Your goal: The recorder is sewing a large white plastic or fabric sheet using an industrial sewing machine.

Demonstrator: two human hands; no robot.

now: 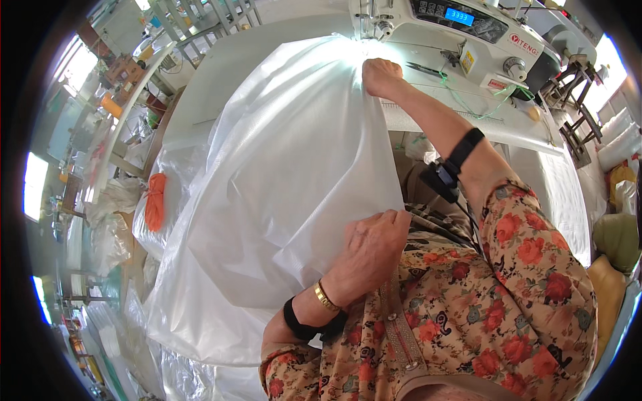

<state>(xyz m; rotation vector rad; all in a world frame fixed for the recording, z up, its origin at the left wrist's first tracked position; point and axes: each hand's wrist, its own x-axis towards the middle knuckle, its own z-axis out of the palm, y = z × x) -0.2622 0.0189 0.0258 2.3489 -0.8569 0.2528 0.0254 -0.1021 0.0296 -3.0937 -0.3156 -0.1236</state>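
Observation:
A large white plastic woven sheet (287, 154) spreads over the table and hangs down toward my lap. Its far end lies under the lit needle area of a white sewing machine (428, 33). Close to the needle, my right hand (382, 78) is closed on the sheet's right edge. My left hand (376, 244), near my body, pinches the same edge lower down, fingers pressed together. Between the two hands the edge runs nearly straight. The sheet's lit end by the needle is washed out by glare.
Dark thread snips (422, 69) and loose green string (461, 100) lie right of the needle on the machine table (214, 87). An orange string bundle (155, 200) rests on clear plastic wrapping at the left. Stools (578, 123) stand at the far right.

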